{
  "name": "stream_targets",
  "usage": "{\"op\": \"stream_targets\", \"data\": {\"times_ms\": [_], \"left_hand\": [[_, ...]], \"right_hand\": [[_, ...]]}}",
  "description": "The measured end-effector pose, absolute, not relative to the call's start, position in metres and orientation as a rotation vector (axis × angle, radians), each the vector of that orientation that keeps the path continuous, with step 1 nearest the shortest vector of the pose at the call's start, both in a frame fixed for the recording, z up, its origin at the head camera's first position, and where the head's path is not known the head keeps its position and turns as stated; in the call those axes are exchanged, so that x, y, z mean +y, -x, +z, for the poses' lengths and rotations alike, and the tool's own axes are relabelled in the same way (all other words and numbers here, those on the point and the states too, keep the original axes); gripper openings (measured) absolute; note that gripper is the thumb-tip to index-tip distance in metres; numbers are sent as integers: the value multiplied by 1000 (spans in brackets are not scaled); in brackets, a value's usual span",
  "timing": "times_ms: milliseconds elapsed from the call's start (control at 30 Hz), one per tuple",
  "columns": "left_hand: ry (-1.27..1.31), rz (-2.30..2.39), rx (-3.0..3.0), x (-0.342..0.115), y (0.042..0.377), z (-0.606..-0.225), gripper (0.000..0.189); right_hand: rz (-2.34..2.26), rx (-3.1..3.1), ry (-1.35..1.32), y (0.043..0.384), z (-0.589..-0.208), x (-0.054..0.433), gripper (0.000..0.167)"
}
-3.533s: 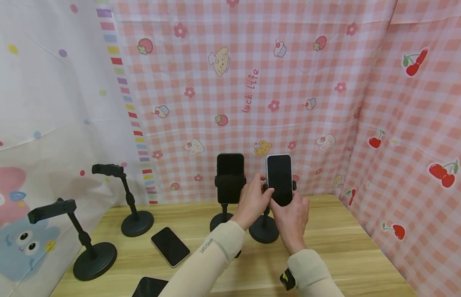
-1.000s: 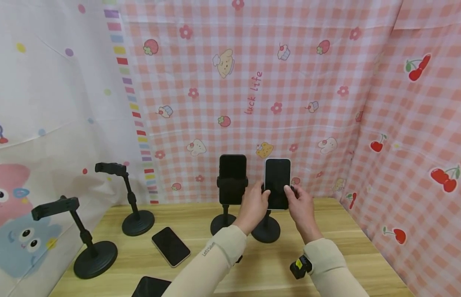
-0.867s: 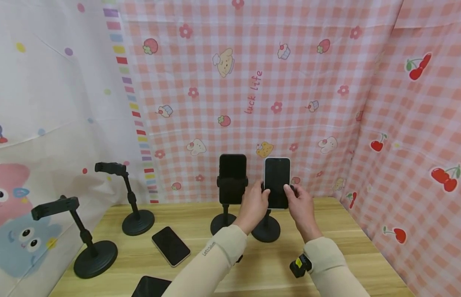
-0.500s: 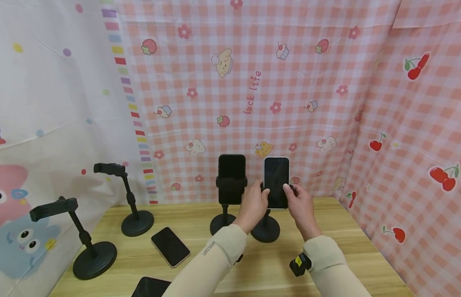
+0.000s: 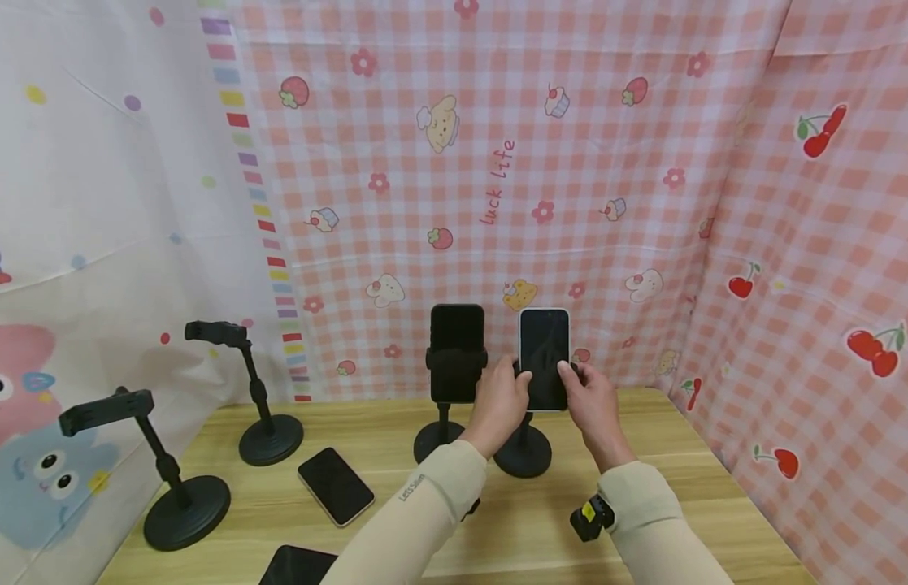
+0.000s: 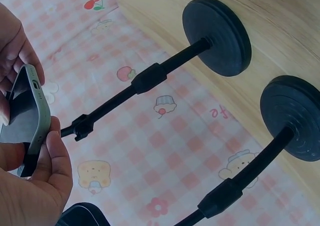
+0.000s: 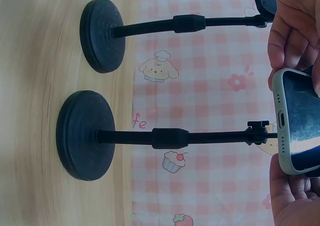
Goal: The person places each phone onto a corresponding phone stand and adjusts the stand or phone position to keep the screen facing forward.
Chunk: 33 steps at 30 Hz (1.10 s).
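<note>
Where the pale-edged phone (image 5: 545, 359) is: upright at the head of the rightmost stand (image 5: 523, 457), between both hands, screen toward us.
Left grip (image 5: 500, 408): thumb in front, fingers behind, pinching one long edge and, it appears, a side of the clamp; uneven pressure could, we judge, skew the phone.
Right grip (image 5: 594, 413): thumb on the screen's margin, fingers behind, pinching the opposite edge; if it let go with the phone poorly seated, we would expect a slip or tilt.
Clamp: largely hidden by phone and fingers; we cannot tell whether it bears fully on both edges. Incomplete seating seems to us the likeliest cause of a drop.
Joint knob (image 7: 258, 124): just below the phone in the right wrist view; were it loose, the phone's weight could make the head nod.
Round base: flat on the surface (image 5: 673, 455), with the load high above it; a hard push at the top could tip or slide the stand.
Black phone (image 5: 455, 337): mounted in the neighbouring stand (image 5: 433, 439), just beside the left grip; a sideways sweep of the knuckles could knock it askew.
</note>
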<state>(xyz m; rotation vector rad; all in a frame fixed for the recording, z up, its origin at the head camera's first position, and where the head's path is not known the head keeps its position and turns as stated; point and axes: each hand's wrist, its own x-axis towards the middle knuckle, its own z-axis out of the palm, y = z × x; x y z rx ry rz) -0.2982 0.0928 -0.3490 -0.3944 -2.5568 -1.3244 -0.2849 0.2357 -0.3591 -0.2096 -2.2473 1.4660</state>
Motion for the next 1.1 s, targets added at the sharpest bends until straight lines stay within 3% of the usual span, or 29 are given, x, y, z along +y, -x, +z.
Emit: {"op": "stream_targets", "data": {"times_ms": [1100], "left_hand": [[433,-1342,-2538,92,299,-353,41]], "right_hand": [[1470,-2250,208,283,-358,234,36]]}}
